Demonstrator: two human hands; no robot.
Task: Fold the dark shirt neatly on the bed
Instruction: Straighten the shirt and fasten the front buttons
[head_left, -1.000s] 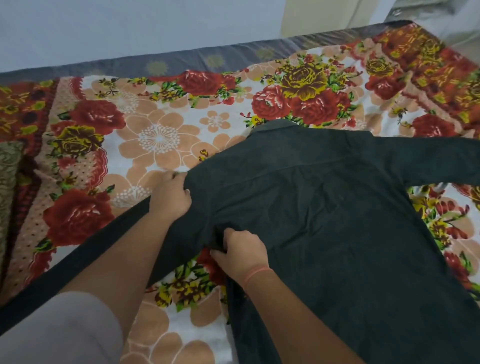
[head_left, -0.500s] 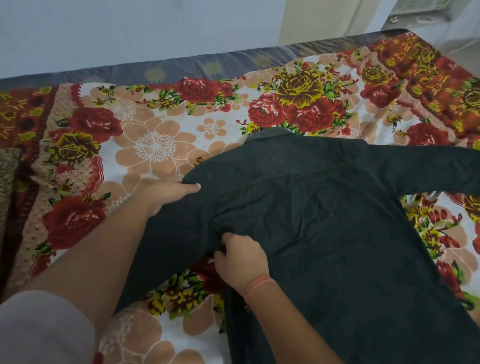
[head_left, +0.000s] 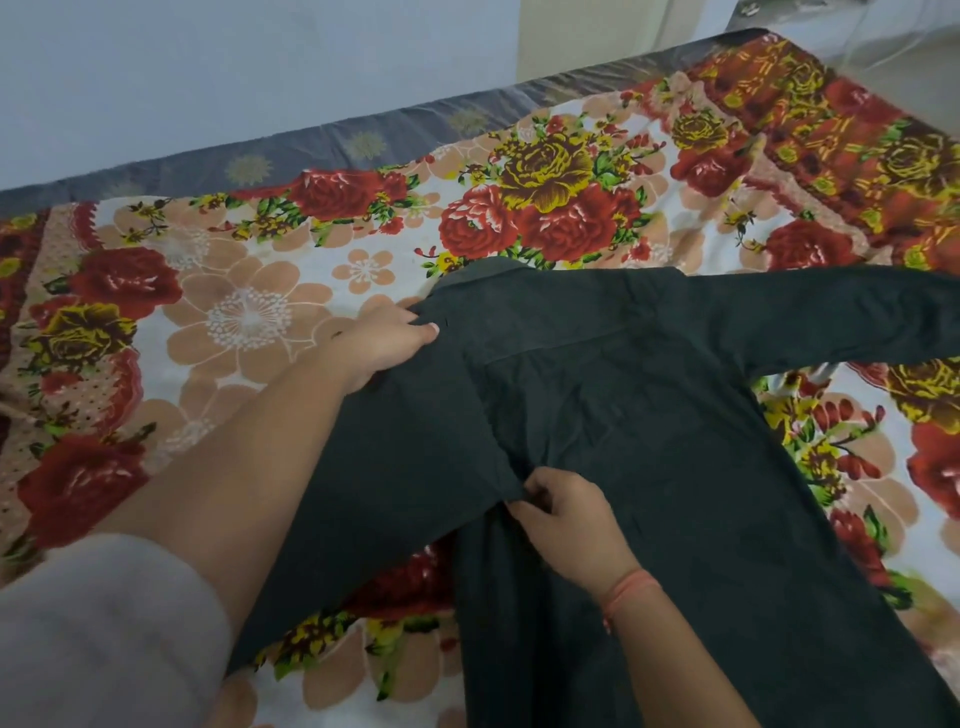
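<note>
dark shirt (head_left: 649, 441) lies back-up on bed (head_left: 249, 322), collar toward far edge, one sleeve stretched out to right, other folding in over body. left hand (head_left: 382, 340) pinches shoulder fabric near collar. right hand (head_left: 569, 522) grips fold at underarm, fingers curled round cloth; orange thread (head_left: 628, 590) on wrist. floral sheet covers bed; pale wall (head_left: 208, 67) behind.

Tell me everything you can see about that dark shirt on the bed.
The dark shirt is a blackish, slightly creased fabric that looks woven. It lies spread flat on the floral bedsheet with its collar pointing away. One sleeve stretches out to the right; the other sleeve slants toward the lower left. The left hand grips the shoulder near the collar, and the right hand pinches a fold at the underarm.
</note>
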